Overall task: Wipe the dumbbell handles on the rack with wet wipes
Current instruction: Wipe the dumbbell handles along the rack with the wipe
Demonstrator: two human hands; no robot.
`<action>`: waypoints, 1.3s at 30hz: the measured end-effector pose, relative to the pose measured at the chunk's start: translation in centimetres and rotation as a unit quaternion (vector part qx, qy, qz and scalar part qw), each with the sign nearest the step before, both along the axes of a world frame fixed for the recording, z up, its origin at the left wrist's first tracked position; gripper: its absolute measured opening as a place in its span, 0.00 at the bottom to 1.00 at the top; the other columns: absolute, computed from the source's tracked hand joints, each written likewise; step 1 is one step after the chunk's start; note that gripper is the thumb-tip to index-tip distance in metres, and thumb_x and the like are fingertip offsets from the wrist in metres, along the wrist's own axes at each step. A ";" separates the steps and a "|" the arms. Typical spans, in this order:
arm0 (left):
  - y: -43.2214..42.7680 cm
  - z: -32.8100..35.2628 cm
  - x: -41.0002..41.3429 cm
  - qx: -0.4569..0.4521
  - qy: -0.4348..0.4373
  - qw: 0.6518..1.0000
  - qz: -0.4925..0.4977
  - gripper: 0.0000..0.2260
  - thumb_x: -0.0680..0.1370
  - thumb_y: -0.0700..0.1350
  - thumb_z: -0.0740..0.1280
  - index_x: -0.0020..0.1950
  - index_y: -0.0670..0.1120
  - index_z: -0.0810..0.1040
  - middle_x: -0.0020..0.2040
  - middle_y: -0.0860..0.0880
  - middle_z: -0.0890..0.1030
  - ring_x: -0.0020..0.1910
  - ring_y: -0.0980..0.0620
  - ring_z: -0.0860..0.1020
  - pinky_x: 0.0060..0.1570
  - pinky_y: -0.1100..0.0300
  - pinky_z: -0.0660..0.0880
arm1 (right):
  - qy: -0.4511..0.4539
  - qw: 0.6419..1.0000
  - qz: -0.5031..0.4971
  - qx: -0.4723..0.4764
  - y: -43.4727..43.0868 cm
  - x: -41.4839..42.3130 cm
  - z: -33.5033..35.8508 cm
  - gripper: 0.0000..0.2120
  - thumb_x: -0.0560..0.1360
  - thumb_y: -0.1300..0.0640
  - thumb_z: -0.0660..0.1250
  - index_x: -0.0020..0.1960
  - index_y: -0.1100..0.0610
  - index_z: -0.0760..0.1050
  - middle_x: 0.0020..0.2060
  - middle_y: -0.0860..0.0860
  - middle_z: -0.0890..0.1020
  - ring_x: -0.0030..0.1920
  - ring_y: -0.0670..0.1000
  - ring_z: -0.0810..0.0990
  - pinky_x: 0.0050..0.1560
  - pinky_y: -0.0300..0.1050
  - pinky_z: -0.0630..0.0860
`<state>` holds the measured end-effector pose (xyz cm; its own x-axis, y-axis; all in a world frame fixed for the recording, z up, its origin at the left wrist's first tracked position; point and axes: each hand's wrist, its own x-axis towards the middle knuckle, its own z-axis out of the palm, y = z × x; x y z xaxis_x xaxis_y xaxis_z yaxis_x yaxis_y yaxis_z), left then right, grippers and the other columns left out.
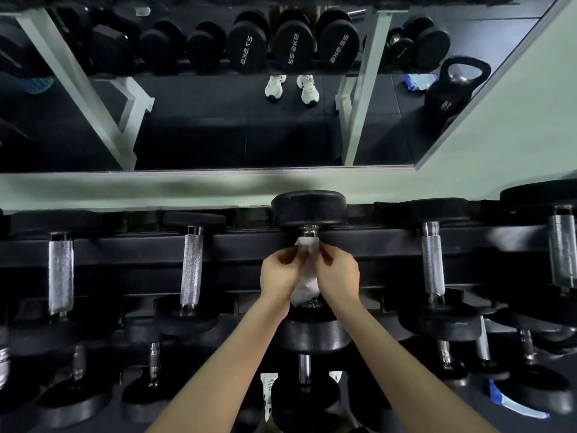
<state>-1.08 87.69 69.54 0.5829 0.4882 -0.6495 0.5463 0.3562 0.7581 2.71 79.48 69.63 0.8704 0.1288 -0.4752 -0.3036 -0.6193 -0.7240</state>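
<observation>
A black dumbbell (308, 207) lies on the top tier of the rack (243, 242), straight ahead. A white wet wipe (306, 284) is draped along its metal handle, covering most of it. My left hand (279, 275) pinches the wipe from the left side. My right hand (338, 275) pinches it from the right. Both hands meet at the far end of the handle, where a short chrome stub (308, 231) shows. Other dumbbells with bare knurled handles lie to the left (192, 265) and right (433, 260).
A mirror (218, 89) behind the rack reflects dumbbells, a kettlebell and white shoes. Lower tiers hold more dumbbells (304, 370). A blue wipe packet (512, 404) lies on the floor at lower right. A pale green wall (515, 135) rises on the right.
</observation>
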 end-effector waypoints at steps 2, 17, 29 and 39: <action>-0.2 0.3 0.6 -0.047 -0.005 0.998 0.030 0.05 0.76 0.45 0.68 0.46 0.45 0.80 0.39 0.50 0.81 0.39 0.56 0.79 0.39 0.66 0.76 | 0.057 0.991 -0.090 0.087 0.4 0.3 -0.3 0.12 0.76 0.48 0.66 0.51 0.55 0.82 0.42 0.49 0.85 0.47 0.50 0.83 0.49 0.47 0.79; -0.2 2.2 2.3 -0.123 -0.026 0.982 0.144 0.03 0.76 0.35 0.66 0.43 0.38 0.79 0.36 0.46 0.79 0.29 0.57 0.79 0.29 0.71 0.76 | 0.098 0.953 -0.186 0.217 0.8 2.1 0.3 0.07 0.73 0.62 0.70 0.38 0.54 0.82 0.33 0.46 0.84 0.40 0.42 0.82 0.39 0.32 0.75; 0.8 1.0 1.6 0.013 -0.005 1.000 0.007 0.03 0.74 0.40 0.70 0.40 0.44 0.82 0.32 0.54 0.81 0.34 0.60 0.80 0.33 0.71 0.75 | 0.082 0.969 -0.148 0.181 0.1 1.8 0.0 0.08 0.74 0.64 0.67 0.40 0.55 0.82 0.35 0.48 0.84 0.42 0.45 0.81 0.45 0.40 0.78; 1.3 0.0 0.6 0.098 0.014 0.990 -0.097 0.09 0.70 0.56 0.73 0.38 0.51 0.84 0.38 0.50 0.85 0.44 0.52 0.83 0.49 0.53 0.79 | 0.079 0.971 -0.123 0.190 -0.9 0.5 0.1 0.05 0.75 0.58 0.69 0.40 0.53 0.82 0.34 0.47 0.83 0.38 0.42 0.80 0.36 0.31 0.77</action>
<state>-0.44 88.96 69.51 0.6603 0.4878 -0.5710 0.6124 0.0903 0.7854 3.25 78.61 69.73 0.8170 0.1187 -0.5643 -0.5343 -0.2125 -0.8182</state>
